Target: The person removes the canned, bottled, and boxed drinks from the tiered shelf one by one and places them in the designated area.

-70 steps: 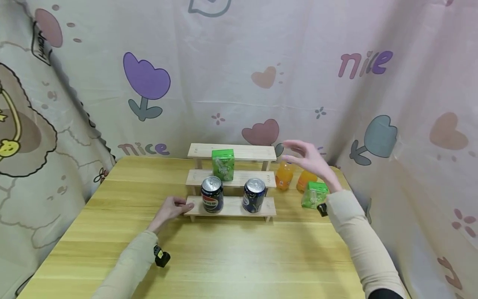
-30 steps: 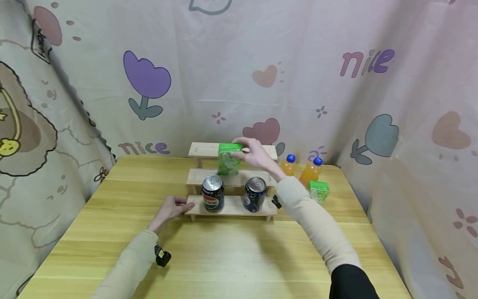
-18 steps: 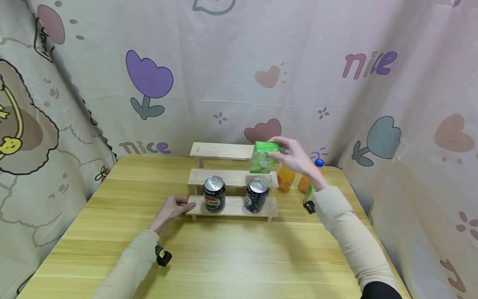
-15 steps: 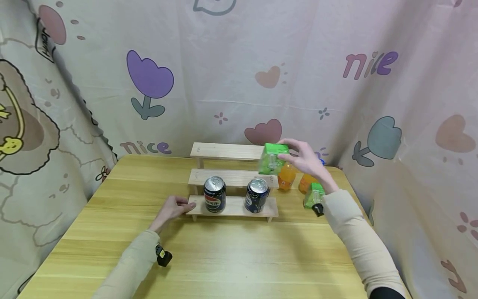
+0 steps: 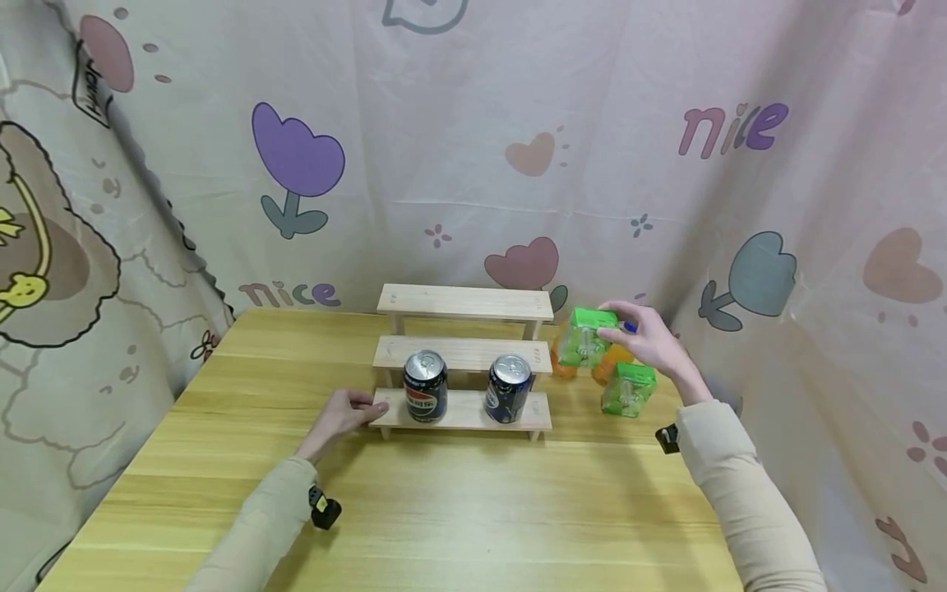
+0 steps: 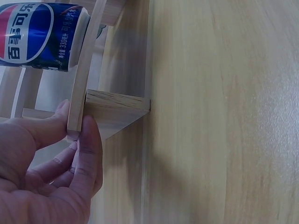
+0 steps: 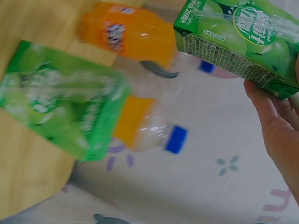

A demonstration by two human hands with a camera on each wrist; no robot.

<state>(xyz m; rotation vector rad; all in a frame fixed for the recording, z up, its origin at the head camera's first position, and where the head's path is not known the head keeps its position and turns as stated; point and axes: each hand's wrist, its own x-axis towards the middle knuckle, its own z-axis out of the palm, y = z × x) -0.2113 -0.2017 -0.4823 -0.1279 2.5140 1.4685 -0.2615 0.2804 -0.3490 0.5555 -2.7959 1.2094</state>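
My right hand (image 5: 651,339) holds a green juice box (image 5: 587,337) in the air, right of the wooden three-step shelf (image 5: 466,302). In the right wrist view the fingers grip one end of that juice box (image 7: 238,39). A second green juice box (image 5: 629,390) stands on the table below and to the right of it. My left hand (image 5: 342,418) pinches the left end of the lowest step, thumb above and fingers below, as the left wrist view shows. Two dark blue Pepsi cans, a left can (image 5: 425,386) and a right can (image 5: 508,388), stand on that step.
Two orange soda bottles with blue caps stand behind the juice boxes; one bottle (image 7: 121,32) and the other bottle (image 7: 140,122) show in the right wrist view. The wooden table (image 5: 444,510) ends at a printed curtain (image 5: 414,148) behind and at both sides.
My right hand reached to the middle step, took the juice box from it and carried it right and down, off the shelf. My left hand stays on the lowest step.
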